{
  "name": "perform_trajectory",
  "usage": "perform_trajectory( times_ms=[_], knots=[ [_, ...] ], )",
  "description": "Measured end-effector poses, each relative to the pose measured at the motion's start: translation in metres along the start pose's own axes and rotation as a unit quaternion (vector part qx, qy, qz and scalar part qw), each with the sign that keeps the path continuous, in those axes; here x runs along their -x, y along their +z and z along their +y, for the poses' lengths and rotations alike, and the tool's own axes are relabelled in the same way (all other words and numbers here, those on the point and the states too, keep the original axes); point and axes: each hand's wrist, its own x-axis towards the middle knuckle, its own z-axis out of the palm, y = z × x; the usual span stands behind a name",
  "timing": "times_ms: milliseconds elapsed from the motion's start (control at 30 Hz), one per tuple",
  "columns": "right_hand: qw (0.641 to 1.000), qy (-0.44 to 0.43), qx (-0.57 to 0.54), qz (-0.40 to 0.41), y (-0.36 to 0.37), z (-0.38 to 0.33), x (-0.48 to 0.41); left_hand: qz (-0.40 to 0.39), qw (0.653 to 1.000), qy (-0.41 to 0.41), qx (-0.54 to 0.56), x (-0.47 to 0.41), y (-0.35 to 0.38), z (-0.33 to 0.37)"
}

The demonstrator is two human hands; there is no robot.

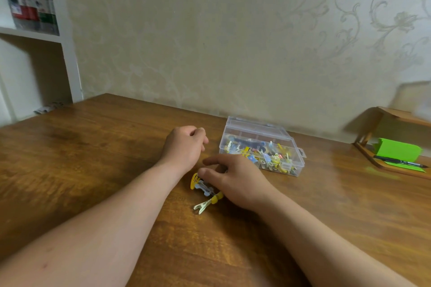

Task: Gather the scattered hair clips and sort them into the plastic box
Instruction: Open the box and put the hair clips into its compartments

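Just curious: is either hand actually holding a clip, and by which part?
Cannot tell: right hand rests on small yellow and blue-grey hair clips; curled left hand shows nothing.

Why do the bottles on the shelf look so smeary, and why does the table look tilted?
Head view: the bottles on the shelf and the far right edge are blurred, while the hair clips and plastic box in the middle read fairly clearly; the wide lens bends and tilts the table; soft light, faint shadows, no harsh glare.
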Motion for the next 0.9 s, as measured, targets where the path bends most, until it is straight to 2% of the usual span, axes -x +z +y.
perform_trajectory(
  times_ms=[133,300,433,567,667,900],
  knots=[
    [1.0,0.015,0.023,-0.005,-0.001,-0.002,-0.003,0.001,1.0,0.0,0.004,-0.001,0.0,-0.001],
    [1.0,0.012,-0.01,0.016,-0.011,0.007,0.001,-0.001,1.0,0.003,0.002,-0.001,0.001,-0.001],
    [0.994,0.024,-0.108,0.024,-0.025,0.015,0.012,0.0,1.0,0.005,0.003,-0.001,0.001,-0.002],
    [0.96,0.067,-0.214,0.166,-0.068,0.032,0.005,-0.002,1.0,0.003,0.002,-0.001,0.001,-0.002],
    [0.954,0.125,-0.17,0.214,-0.1,0.048,-0.005,-0.002,1.0,0.005,0.005,-0.001,0.001,-0.002],
    [0.97,0.173,0.062,0.161,-0.115,0.063,-0.024,-0.006,1.0,0.002,0.0,-0.001,0.0,-0.001]
  ],
)
